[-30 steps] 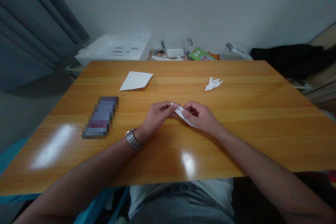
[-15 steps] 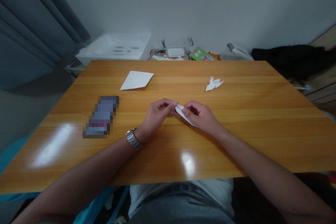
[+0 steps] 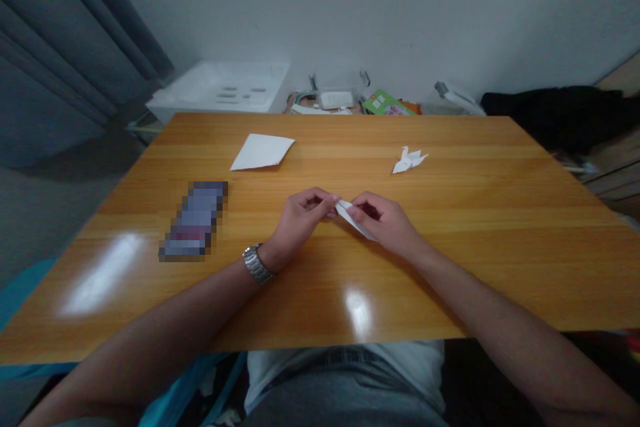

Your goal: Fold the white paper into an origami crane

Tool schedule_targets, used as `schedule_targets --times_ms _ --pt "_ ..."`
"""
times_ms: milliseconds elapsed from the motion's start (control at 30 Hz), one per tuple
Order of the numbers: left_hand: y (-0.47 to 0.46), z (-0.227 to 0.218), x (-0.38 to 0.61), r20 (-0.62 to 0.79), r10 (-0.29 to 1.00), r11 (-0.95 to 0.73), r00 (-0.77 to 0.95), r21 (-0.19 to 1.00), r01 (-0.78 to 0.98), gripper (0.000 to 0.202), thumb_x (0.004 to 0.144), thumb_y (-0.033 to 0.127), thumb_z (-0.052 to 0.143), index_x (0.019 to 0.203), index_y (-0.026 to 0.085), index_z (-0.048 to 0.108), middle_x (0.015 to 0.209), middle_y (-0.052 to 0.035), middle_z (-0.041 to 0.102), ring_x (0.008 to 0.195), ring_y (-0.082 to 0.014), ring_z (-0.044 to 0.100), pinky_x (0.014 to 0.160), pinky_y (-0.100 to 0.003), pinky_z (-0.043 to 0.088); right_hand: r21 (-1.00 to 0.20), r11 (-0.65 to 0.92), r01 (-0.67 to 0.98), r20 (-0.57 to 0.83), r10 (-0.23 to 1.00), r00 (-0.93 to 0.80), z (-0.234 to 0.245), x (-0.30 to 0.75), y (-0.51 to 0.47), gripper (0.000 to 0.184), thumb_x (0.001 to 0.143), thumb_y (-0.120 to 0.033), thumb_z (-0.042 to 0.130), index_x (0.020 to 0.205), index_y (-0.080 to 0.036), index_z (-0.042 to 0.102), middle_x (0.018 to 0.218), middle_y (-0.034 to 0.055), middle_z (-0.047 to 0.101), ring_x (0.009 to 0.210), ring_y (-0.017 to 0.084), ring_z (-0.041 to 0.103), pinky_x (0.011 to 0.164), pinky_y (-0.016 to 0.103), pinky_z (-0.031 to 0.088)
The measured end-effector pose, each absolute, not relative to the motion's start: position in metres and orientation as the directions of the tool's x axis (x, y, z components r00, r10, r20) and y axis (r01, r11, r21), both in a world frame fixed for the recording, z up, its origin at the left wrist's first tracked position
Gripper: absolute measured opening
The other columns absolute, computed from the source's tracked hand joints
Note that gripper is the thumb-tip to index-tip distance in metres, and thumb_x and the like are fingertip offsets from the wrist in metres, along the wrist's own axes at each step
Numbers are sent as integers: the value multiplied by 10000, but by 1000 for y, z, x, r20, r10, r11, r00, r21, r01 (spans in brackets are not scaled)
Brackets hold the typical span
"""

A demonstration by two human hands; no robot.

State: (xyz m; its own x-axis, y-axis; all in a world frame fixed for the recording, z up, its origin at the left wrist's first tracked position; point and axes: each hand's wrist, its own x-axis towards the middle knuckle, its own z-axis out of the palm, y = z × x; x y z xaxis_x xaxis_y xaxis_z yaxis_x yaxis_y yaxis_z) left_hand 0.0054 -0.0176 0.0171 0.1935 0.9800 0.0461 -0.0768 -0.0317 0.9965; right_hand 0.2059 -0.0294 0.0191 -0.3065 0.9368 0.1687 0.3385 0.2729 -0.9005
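Note:
Between my two hands is a narrow piece of folded white paper, tilted just above the middle of the wooden table. My left hand pinches its upper left tip between thumb and fingers. Closed around its right side, my right hand lays the thumb on top, and its fingers hide part of the paper. A folded paper crane stands farther back on the right. Toward the back left lies a flat white paper sheet.
A pixelated phone-like slab lies left of my hands. Beyond the far table edge are a white plastic tray, a green booklet and a dark cloth. A grey curtain hangs at left.
The view has shifted very slightly. Both hands keep the same grip on the folded paper, with no clear movement.

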Motion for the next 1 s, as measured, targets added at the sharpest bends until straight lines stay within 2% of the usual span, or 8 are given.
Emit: schedule_targets --times_ms 267,433,633,1000 --pt "-17 17 3 50 980 -31 191 994 -101 352 871 494 723 855 143 705 867 -58 720 794 -146 674 804 -280 575 -903 260 341 166 945 -281 19 208 -29 261 946 -460 615 900 -208 668 815 22 681 692 161 586 615 270 440" --pt "-16 20 1 82 967 -75 241 996 -40 303 847 425 765 917 139 694 820 -35 700 768 -128 641 739 -238 521 -898 271 348 173 942 -287 18 211 -27 260 949 -455 610 888 -207 660 804 19 667 686 158 572 614 267 435" --pt "-15 21 0 107 957 -117 269 993 22 273 866 408 740 886 143 678 807 -32 693 772 -139 640 736 -253 511 -891 282 355 172 935 -312 15 210 -28 260 956 -458 595 907 -211 660 838 24 684 712 166 597 648 273 465" --pt "-17 18 3 119 954 -117 276 993 -21 257 873 389 737 924 145 672 813 -30 684 776 -138 639 766 -263 516 -868 327 374 213 925 -314 18 209 -28 259 969 -433 588 884 -200 661 804 15 675 704 155 582 649 257 439"
